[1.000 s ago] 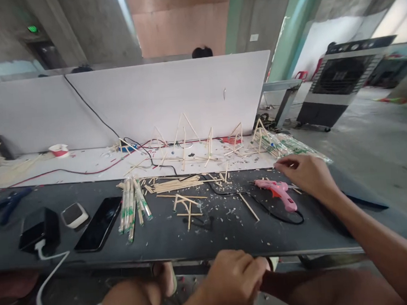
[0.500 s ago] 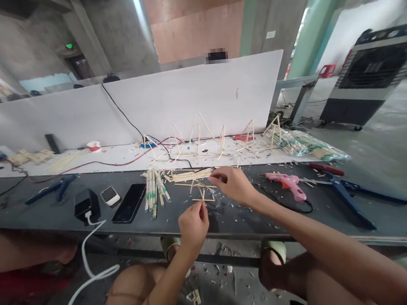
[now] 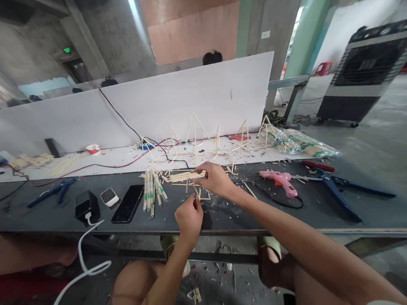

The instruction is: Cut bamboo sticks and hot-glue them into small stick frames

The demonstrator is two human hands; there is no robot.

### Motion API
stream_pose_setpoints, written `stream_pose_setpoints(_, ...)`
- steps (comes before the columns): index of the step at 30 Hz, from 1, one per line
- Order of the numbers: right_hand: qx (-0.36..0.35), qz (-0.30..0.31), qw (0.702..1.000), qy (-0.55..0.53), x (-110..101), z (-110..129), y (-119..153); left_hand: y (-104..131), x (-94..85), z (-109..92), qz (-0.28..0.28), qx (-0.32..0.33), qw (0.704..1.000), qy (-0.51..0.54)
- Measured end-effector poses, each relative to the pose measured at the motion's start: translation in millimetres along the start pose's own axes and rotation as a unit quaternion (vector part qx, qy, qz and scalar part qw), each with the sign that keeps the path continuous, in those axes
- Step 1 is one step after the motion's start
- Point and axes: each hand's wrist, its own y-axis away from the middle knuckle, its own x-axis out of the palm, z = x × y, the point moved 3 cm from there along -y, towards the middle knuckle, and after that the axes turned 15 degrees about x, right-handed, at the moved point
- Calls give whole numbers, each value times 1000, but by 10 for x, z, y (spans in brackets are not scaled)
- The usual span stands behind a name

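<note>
My left hand [image 3: 189,217] is closed in a pinch at the near side of a small wooden stick frame [image 3: 204,198] on the dark table. My right hand [image 3: 214,179] is curled just above and right of it, thumb and finger close together beside a pile of loose sticks [image 3: 182,176]. What its fingertips hold is too small to make out. Bundles of wrapped sticks [image 3: 150,192] lie left of the pile. Behind, several stick triangles [image 3: 217,139] stand on the white strip. A pink glue gun [image 3: 279,180] rests to the right.
Blue-handled cutters [image 3: 336,191] lie at the right and blue pliers [image 3: 56,190] at the left. A phone [image 3: 128,204], a white device [image 3: 109,197] and a black charger [image 3: 87,205] sit left. A white partition [image 3: 199,96] stands behind. Someone's leg [image 3: 24,251] shows at far left.
My right hand has moved left and slightly down, closer to my left hand and over the stick pile's right end. The view has shifted slightly.
</note>
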Motion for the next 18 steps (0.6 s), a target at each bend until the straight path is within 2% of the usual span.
stream_pose_setpoints(11, -43, 91, 995, -3, 129, 23, -32, -145, -32, -37, -13, 11, 999, 28)
stream_pose_setpoints(14, -40, 69, 997, -3, 78, 60, -10, -136, -20, -59, -35, 21, 999, 33)
stream_pose_setpoints(18, -25, -16, 998, -64, -152, 143, 30, -72, -140, -34, -83, 54, 994, 51)
